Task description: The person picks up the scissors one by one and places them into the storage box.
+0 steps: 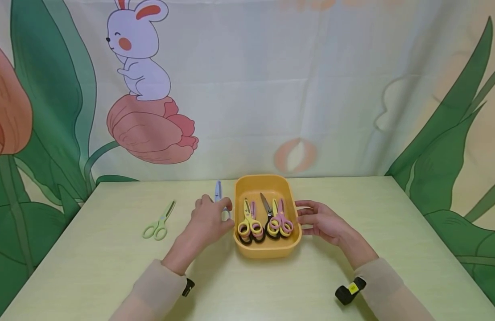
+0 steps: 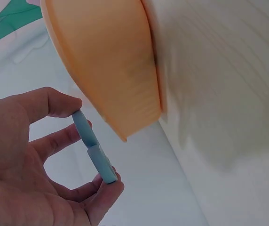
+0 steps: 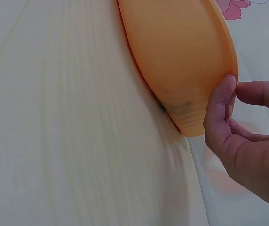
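My left hand is just left of a yellow plastic box, pinching a pair of blue scissors by the handles. In the left wrist view, thumb and fingers grip the edges of the blue handle loops; the blades point toward the wall in the head view. My right hand touches the box's right side, fingertips right at its rim. Inside the box lie several scissors: yellow, pink and black-handled ones, handles toward me.
A pair of light green scissors lies on the pale wooden table, left of my left hand. Behind the table's far edge hangs a printed curtain with a rabbit and tulips. Black straps go round both wrists.
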`<control>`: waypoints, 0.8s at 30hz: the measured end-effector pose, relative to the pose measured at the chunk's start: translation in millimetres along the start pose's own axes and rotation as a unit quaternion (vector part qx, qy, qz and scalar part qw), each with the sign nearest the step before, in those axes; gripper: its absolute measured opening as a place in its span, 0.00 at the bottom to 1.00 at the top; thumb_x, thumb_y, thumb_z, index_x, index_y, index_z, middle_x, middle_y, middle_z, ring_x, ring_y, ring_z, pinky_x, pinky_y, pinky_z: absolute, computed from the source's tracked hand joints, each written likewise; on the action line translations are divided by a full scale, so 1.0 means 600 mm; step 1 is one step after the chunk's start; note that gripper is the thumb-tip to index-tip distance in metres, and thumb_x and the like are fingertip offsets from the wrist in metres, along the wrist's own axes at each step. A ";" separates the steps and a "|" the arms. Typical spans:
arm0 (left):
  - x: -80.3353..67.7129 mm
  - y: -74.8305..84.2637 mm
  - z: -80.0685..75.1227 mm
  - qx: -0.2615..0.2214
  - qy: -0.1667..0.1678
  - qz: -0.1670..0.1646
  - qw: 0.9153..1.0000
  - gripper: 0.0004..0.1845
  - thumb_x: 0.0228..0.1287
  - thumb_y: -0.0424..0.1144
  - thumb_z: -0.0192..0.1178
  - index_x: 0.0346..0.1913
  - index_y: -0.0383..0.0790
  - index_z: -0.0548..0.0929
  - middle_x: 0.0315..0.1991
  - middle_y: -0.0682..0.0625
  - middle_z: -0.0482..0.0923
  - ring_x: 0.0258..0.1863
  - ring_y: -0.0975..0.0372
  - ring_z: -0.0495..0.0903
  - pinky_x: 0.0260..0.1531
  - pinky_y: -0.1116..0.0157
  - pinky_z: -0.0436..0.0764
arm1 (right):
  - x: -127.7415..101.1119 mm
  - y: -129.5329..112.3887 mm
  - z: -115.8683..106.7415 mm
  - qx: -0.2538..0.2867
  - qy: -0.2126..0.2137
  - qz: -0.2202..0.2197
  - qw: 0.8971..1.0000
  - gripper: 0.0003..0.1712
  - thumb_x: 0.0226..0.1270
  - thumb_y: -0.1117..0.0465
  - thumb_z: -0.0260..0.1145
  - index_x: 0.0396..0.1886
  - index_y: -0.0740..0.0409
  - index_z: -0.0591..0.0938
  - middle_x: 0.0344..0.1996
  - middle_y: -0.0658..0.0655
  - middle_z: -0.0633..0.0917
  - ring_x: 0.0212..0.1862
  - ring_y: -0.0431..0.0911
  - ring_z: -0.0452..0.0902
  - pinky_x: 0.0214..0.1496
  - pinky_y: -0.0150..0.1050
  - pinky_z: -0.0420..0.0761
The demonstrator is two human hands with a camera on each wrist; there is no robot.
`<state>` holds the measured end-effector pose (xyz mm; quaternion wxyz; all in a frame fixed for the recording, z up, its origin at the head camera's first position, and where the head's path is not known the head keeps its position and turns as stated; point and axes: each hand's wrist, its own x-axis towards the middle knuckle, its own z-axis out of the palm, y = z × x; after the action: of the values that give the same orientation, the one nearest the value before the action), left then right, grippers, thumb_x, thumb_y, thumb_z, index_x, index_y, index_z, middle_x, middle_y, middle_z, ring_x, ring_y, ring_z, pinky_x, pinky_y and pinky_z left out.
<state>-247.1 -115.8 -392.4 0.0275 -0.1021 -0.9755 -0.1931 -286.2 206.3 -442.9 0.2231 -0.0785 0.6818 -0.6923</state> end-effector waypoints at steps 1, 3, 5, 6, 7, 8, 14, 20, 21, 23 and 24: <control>0.001 0.003 0.000 -0.001 0.000 0.002 1.000 0.13 0.61 0.41 0.67 0.48 0.46 0.82 0.46 0.33 0.69 0.47 0.44 0.69 0.40 0.49 0.75 | 0.000 0.000 0.000 0.000 0.000 0.000 1.000 0.36 0.74 0.71 0.59 0.77 0.70 0.57 0.62 0.73 0.71 0.49 0.50 0.80 0.49 0.44 0.85; 0.003 0.008 0.000 -0.002 0.001 0.006 1.000 0.13 0.61 0.41 0.67 0.49 0.46 0.82 0.46 0.34 0.69 0.47 0.44 0.69 0.40 0.49 0.75 | -0.001 -0.001 0.000 0.000 -0.001 -0.001 1.000 0.36 0.74 0.71 0.59 0.77 0.70 0.57 0.62 0.73 0.71 0.51 0.51 0.80 0.49 0.45 0.85; 0.005 0.012 0.000 -0.004 0.001 0.011 1.000 0.14 0.61 0.41 0.67 0.49 0.47 0.82 0.45 0.34 0.69 0.46 0.45 0.69 0.39 0.50 0.75 | -0.001 -0.001 0.000 0.000 -0.002 -0.002 1.000 0.36 0.74 0.71 0.59 0.77 0.70 0.57 0.63 0.73 0.71 0.52 0.51 0.80 0.49 0.45 0.85; 0.006 0.014 0.000 -0.006 0.001 0.013 1.000 0.14 0.61 0.41 0.67 0.50 0.47 0.82 0.45 0.35 0.69 0.46 0.45 0.69 0.39 0.50 0.75 | -0.002 -0.001 0.000 -0.001 -0.003 -0.002 1.000 0.36 0.74 0.71 0.59 0.77 0.70 0.56 0.63 0.73 0.71 0.52 0.52 0.80 0.49 0.45 0.85; 0.007 0.017 0.000 -0.008 0.001 0.014 1.000 0.14 0.61 0.41 0.67 0.50 0.47 0.82 0.45 0.35 0.69 0.46 0.45 0.69 0.39 0.50 0.75 | -0.002 -0.002 0.000 -0.001 -0.003 -0.003 1.000 0.36 0.74 0.71 0.59 0.77 0.71 0.56 0.63 0.73 0.71 0.52 0.51 0.80 0.49 0.45 0.85; 0.008 0.020 0.000 -0.013 0.000 0.017 1.000 0.14 0.61 0.41 0.67 0.50 0.47 0.82 0.45 0.35 0.69 0.46 0.45 0.69 0.39 0.50 0.75 | -0.002 -0.002 0.000 0.000 -0.005 -0.004 1.000 0.36 0.74 0.71 0.59 0.77 0.71 0.56 0.62 0.73 0.71 0.52 0.51 0.80 0.50 0.45 0.85; 0.009 0.037 0.004 -0.022 -0.004 0.032 0.999 0.15 0.61 0.41 0.67 0.50 0.46 0.82 0.45 0.36 0.69 0.45 0.46 0.69 0.39 0.51 0.75 | -0.003 -0.001 0.000 0.005 -0.007 -0.008 1.000 0.35 0.75 0.71 0.58 0.77 0.71 0.56 0.60 0.72 0.73 0.50 0.50 0.81 0.50 0.46 0.85; 0.009 0.053 0.010 -0.010 0.000 0.037 0.999 0.15 0.62 0.41 0.68 0.51 0.45 0.83 0.41 0.38 0.69 0.43 0.47 0.68 0.36 0.53 0.75 | -0.002 0.001 0.001 0.005 -0.009 -0.009 1.000 0.35 0.75 0.71 0.58 0.77 0.71 0.56 0.61 0.72 0.72 0.50 0.51 0.82 0.50 0.45 0.85; 0.009 0.056 0.012 -0.009 -0.001 0.039 0.999 0.15 0.62 0.41 0.68 0.51 0.45 0.83 0.41 0.39 0.69 0.43 0.47 0.68 0.36 0.54 0.75 | -0.002 0.001 0.001 0.006 -0.009 -0.009 1.000 0.35 0.75 0.71 0.58 0.77 0.71 0.56 0.62 0.73 0.72 0.51 0.52 0.81 0.50 0.45 0.85; 0.009 0.061 0.014 -0.009 -0.006 0.043 0.999 0.15 0.63 0.42 0.70 0.51 0.46 0.83 0.42 0.39 0.69 0.44 0.48 0.68 0.38 0.53 0.75 | -0.002 0.001 0.001 0.007 -0.008 -0.010 1.000 0.35 0.75 0.71 0.58 0.77 0.71 0.56 0.62 0.72 0.72 0.51 0.52 0.81 0.50 0.45 0.85; 0.009 0.064 0.016 -0.010 -0.008 0.044 0.999 0.15 0.63 0.43 0.71 0.51 0.46 0.83 0.42 0.39 0.69 0.44 0.48 0.69 0.38 0.53 0.75 | -0.003 0.001 0.001 0.008 -0.008 -0.009 1.000 0.35 0.75 0.71 0.58 0.77 0.71 0.56 0.62 0.73 0.72 0.51 0.52 0.81 0.50 0.45 0.85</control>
<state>-244.6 -76.5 -386.5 0.0273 -0.1464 -0.9684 -0.2003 -284.4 206.4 -443.3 0.2225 -0.0886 0.6740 -0.6988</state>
